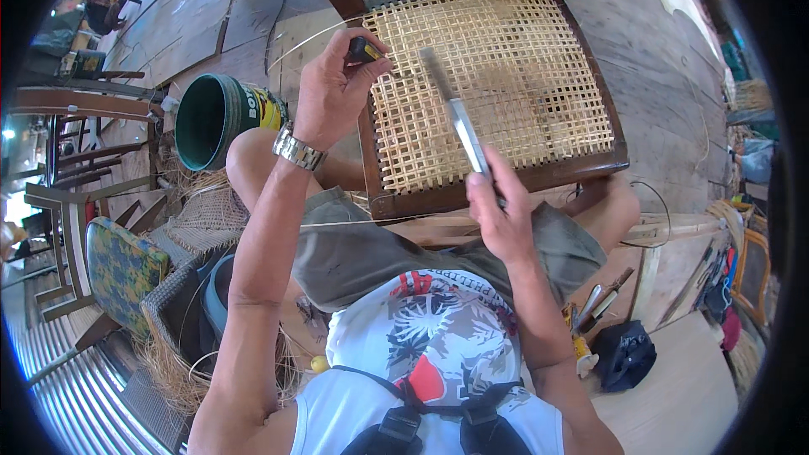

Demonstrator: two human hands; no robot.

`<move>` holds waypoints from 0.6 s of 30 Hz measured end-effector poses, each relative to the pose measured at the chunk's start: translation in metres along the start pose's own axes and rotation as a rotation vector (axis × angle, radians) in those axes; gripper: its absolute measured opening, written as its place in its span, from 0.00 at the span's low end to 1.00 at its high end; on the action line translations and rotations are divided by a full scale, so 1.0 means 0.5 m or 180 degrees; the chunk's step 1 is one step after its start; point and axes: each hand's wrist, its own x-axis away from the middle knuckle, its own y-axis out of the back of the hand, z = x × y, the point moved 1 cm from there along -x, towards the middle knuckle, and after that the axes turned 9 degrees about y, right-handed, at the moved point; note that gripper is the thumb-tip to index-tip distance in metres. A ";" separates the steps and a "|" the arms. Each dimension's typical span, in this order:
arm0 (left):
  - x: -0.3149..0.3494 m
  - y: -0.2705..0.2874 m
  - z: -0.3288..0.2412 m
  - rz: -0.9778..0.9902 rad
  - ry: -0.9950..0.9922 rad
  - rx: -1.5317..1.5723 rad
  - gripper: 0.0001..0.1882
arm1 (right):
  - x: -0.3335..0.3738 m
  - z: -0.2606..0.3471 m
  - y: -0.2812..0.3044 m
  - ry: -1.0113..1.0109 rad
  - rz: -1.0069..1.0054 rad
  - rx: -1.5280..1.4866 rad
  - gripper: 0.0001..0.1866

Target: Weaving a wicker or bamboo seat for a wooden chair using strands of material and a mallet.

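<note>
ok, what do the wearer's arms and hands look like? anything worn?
Both forearms are bare, no sleeves or gloves in view. The left hand has a silver metal link watch at the wrist. The right hand has nothing on hand or wrist.

A dark green bucket lies tipped at about nine o'clock on the plank floor, its mouth facing the camera. Its side carries a yellow label with red and white patches.
</note>
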 end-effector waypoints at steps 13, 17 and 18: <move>0.008 0.023 0.031 -0.0357 0.0305 0.0542 0.15 | 0.000 0.023 0.046 -0.0142 0.0124 -0.0127 0.25; 0.102 0.036 -0.019 -0.0388 0.0341 0.0890 0.16 | 0.106 0.051 0.097 -0.0638 0.0047 -0.0189 0.25; 0.116 0.025 -0.019 -0.0369 0.0353 0.0886 0.16 | 0.125 0.053 0.096 -0.0647 0.0158 0.0023 0.25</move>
